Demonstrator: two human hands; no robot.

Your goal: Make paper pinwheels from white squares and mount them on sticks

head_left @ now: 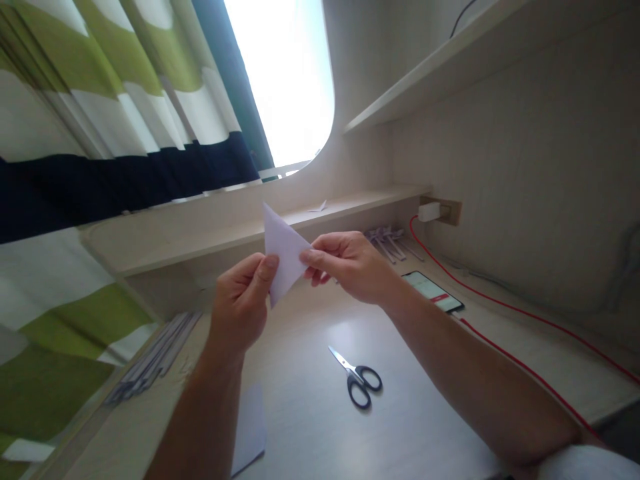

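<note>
A white sheet of paper folded into a triangle (284, 250) is held up above the desk between both hands. My left hand (244, 297) pinches its left edge, thumb on the near face. With thumb and fingers, my right hand (350, 263) grips the right corner. Below the hands, a pair of scissors (359, 380) with black handles lies on the desk, blades pointing up and to the left. Partly behind my left forearm rests a stack of white paper (251, 427).
Long paper strips (155, 360) lie at the desk's left edge. Several folded paper pieces on sticks (387, 241) lie at the back right. A phone (430, 291) with a red cable (480, 288) sits by my right forearm. A small folded paper (320, 207) rests on the ledge (370, 199).
</note>
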